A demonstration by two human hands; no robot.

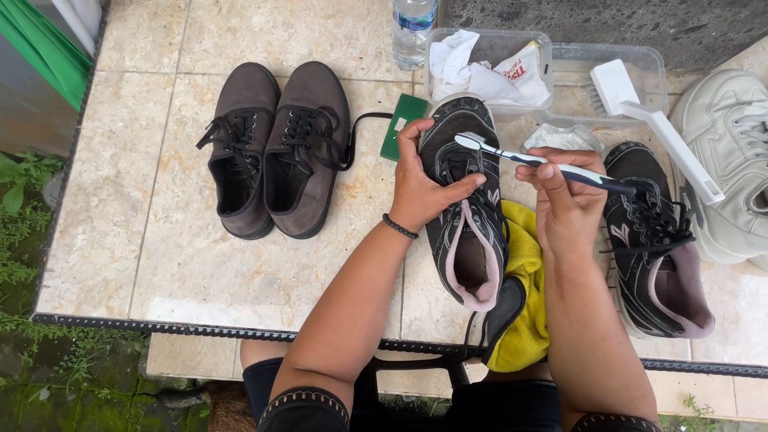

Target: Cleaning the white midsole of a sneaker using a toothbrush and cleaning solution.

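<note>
- The left hand (pixel 422 188) clasps the black sneaker (pixel 466 212) around its forefoot, steadying it on the tiled table (pixel 200 264).
- The right hand (pixel 564 200) pinches a toothbrush (pixel 544 162) by the handle; its bristles rest on the laces just beyond the left thumb.
- Scrubbing looks under way; the next stroke wants short, firm passes along the lacing.
- A yellow cloth (pixel 524 272) lies under the heel, below both grips.

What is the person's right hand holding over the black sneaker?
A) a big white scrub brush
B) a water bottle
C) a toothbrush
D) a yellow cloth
C: the right hand pinches a toothbrush, its bristle head over the laces of the black sneaker that the left hand steadies.
</note>
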